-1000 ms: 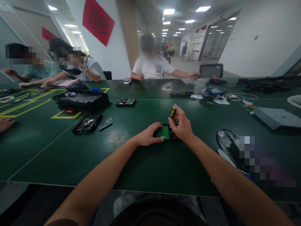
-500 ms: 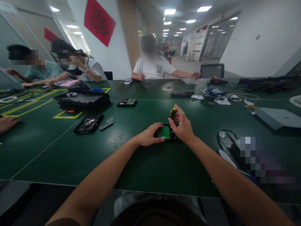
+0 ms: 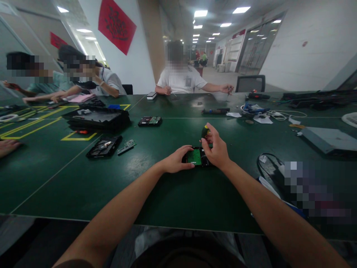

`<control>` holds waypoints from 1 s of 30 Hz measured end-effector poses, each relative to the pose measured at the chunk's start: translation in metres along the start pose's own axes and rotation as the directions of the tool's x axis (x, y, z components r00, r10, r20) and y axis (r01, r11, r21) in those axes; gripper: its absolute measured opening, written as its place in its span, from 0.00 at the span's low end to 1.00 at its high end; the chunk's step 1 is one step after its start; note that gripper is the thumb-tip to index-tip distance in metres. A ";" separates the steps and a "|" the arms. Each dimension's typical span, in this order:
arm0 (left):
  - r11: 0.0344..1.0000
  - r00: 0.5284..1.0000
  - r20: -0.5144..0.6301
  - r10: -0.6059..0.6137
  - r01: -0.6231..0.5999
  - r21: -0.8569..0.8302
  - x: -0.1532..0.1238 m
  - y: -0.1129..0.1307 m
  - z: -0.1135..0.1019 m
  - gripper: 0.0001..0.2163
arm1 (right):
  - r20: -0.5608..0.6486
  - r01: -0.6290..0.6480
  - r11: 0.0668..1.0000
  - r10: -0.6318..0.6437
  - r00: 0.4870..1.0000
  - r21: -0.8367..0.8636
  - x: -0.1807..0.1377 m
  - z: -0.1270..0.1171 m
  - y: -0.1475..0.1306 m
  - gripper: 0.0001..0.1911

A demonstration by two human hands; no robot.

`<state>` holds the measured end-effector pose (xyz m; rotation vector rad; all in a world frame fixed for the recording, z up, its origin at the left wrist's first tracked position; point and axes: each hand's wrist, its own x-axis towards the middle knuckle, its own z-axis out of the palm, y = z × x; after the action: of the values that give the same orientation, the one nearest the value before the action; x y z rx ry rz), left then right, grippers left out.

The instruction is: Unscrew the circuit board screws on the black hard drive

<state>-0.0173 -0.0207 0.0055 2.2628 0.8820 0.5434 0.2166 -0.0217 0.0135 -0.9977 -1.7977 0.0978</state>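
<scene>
A black hard drive (image 3: pixel 194 156) with a green circuit board facing up lies on the green table in front of me. My left hand (image 3: pixel 180 159) grips its left end, thumb along the near edge and fingers along the far edge. My right hand (image 3: pixel 216 149) is closed round a black-and-yellow screwdriver (image 3: pixel 205 131), held upright over the drive's right part. The thin shaft points down toward the board; its tip is too small to make out, so I cannot tell whether it sits in a screw.
Left of me lie an opened black casing (image 3: pixel 104 146), a loose circuit board (image 3: pixel 126 147) and a stack of black trays (image 3: pixel 96 117). Another hard drive (image 3: pixel 150 121) is farther back. A grey metal box (image 3: pixel 329 139) and cables (image 3: pixel 255 109) lie right. Co-workers sit across the table.
The screwdriver handle has turned a little in my right hand, showing less yellow. My left hand stays on the hard drive. The view has shifted slightly.
</scene>
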 end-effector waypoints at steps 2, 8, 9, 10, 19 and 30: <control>1.000 1.000 0.002 0.004 -0.004 0.007 0.000 0.001 0.000 0.36 | 0.012 -0.004 1.000 0.003 1.000 0.015 0.000 0.001 0.000 0.35; 1.000 1.000 -0.003 -0.004 0.004 0.010 0.000 0.001 0.000 0.37 | -0.021 0.014 1.000 -0.014 1.000 0.001 0.000 0.001 0.002 0.35; 1.000 1.000 -0.005 -0.004 0.004 0.008 0.000 0.000 0.000 0.37 | -0.023 0.023 1.000 -0.023 0.999 -0.010 0.000 0.001 0.003 0.35; 1.000 1.000 -0.006 -0.002 0.002 0.007 0.000 0.000 0.000 0.37 | -0.021 0.029 0.999 -0.030 0.999 -0.016 0.000 0.001 0.003 0.35; 1.000 1.000 -0.010 0.022 -0.022 -0.009 0.000 -0.002 0.001 0.36 | -0.007 0.009 1.000 -0.009 1.000 0.016 0.000 0.001 0.004 0.36; 1.000 1.000 -0.003 0.007 -0.007 -0.019 -0.001 -0.002 0.000 0.37 | 0.004 -0.006 1.000 0.006 1.000 0.023 -0.001 0.002 0.004 0.36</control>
<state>-0.0186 -0.0199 0.0036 2.2495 0.8674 0.5560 0.2178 -0.0189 0.0101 -0.9876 -1.7928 0.1240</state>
